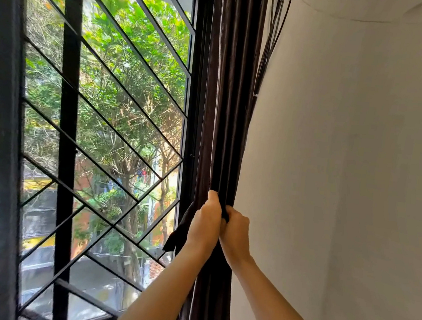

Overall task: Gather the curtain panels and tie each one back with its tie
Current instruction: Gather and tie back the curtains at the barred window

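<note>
A dark brown curtain panel (227,96) hangs gathered into a narrow bunch between the window and the wall. My left hand (207,219) and my right hand (236,231) meet in front of the bunch at its pinched waist, both closed on a dark fabric tie (176,234). One loose end of the tie hangs down to the left of my left hand. The part of the tie between my hands is hidden by my fingers.
A window with black diagonal bars (104,122) fills the left half, with trees outside. A plain white wall (346,174) stands on the right. Thin dark cords (272,36) hang beside the curtain's upper part.
</note>
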Tool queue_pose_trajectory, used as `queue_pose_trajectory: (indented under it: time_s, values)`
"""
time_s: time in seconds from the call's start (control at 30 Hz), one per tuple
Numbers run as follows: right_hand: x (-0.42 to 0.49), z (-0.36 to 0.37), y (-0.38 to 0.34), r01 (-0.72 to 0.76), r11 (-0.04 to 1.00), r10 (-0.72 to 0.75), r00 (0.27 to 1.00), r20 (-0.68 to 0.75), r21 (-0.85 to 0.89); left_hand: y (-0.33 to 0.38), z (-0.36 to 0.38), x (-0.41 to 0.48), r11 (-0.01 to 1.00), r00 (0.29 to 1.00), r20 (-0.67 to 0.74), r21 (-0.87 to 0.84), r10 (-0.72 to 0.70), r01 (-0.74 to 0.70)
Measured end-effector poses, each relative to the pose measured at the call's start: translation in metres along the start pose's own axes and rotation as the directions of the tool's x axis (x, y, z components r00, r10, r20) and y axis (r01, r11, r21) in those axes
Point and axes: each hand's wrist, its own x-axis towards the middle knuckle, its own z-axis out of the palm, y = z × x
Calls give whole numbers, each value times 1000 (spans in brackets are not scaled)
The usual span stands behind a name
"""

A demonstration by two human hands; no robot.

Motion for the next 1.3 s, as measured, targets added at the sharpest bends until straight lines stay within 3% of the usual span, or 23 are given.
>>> queue_pose_trajectory:
  time_s: [0.1, 0.23, 0.47, 0.63, 0.73, 0.87, 0.97, 1.13, 1.3]
  values:
    - [-9, 1, 4, -118, 973, 119, 993, 7, 200, -1, 4, -8, 999, 999, 21, -26, -29, 29]
    - [-13, 4, -1, -166, 932, 173, 985, 5, 321, 0, 4, -11, 999, 999, 46, -24, -25, 26]
    - [-20, 7, -2, -92, 976, 94, 996, 0, 196, -19, 11, -7, 982, 997, 10, 172, 75, -75]
    - [-25, 7, 1, -93, 971, 97, 995, -8, 222, -32, 17, -6, 942, 978, 16, 264, 209, -205]
    - [-29, 10, 3, -116, 955, 124, 992, -14, 273, -30, 17, -6, 974, 987, -43, 176, 153, -143]
    - [-30, 12, -1, -163, 920, 173, 985, 3, 357, -24, 13, -7, 992, 1000, -17, -128, -4, 2]
    - [-33, 15, -4, -167, 890, 186, 983, -3, 424, -27, 12, -4, 977, 999, -37, -215, 5, -13]
    - [-37, 22, -5, -156, 893, 182, 983, -21, 422, -33, 4, -3, 981, 992, -45, -153, 118, -123]
    - [-40, 24, -6, -128, 916, 158, 986, -47, 381, -37, 3, 0, 988, 996, -18, -129, 84, -86]
